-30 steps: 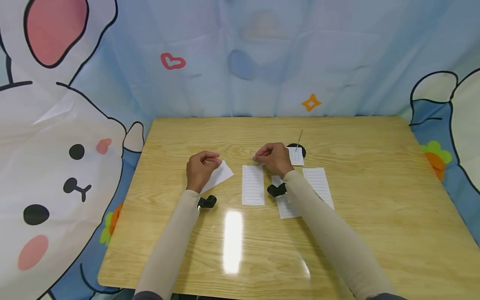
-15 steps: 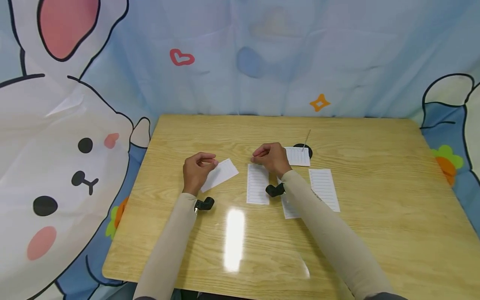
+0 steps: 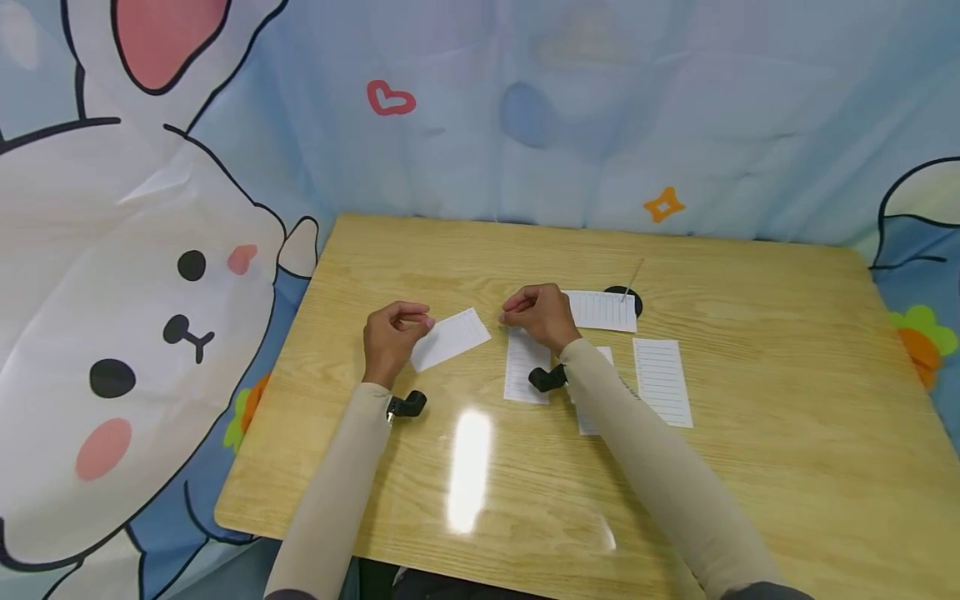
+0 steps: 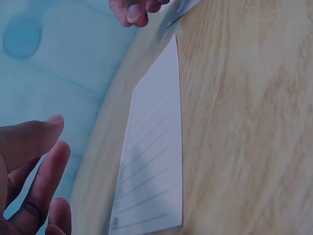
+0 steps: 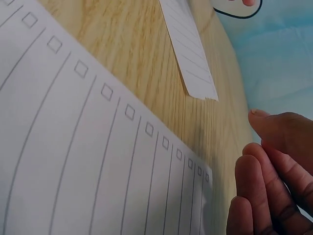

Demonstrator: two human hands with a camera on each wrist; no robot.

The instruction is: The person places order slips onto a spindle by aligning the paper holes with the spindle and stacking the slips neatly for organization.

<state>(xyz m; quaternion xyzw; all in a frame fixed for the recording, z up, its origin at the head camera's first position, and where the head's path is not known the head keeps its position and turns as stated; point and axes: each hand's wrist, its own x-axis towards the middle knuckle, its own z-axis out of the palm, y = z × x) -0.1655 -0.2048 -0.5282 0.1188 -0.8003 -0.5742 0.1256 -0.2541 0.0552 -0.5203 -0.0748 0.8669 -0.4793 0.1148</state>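
Note:
Near the left end of a tilted ruled paper slip [image 3: 459,335], my left hand [image 3: 392,340] hovers with loosely bent fingers. In the left wrist view its thumb [image 4: 41,131] stands apart from the index finger, nothing between them. My right hand [image 3: 542,315] is over the top of an upright ruled slip [image 3: 523,371] and partly covers it. The right wrist view shows its thumb and loosely bent fingers [image 5: 252,183] holding nothing, beside that slip's row of small checkboxes [image 5: 130,111]. The tilted slip has a ragged short edge [image 5: 203,97] there.
Another slip [image 3: 588,422] is partly hidden under my right forearm. One more slip [image 3: 663,379] lies to its right. Behind, a sideways slip [image 3: 600,310] overlaps a black disc [image 3: 636,300] with a thin stick [image 3: 634,277]. A cartoon curtain [image 3: 465,158] hangs behind the table [image 3: 787,375].
The head view has swung left and tilted. Against the slips, both hands have drifted slightly left, so more of the tilted slip and the back slip shows. The slips appear to lie still.

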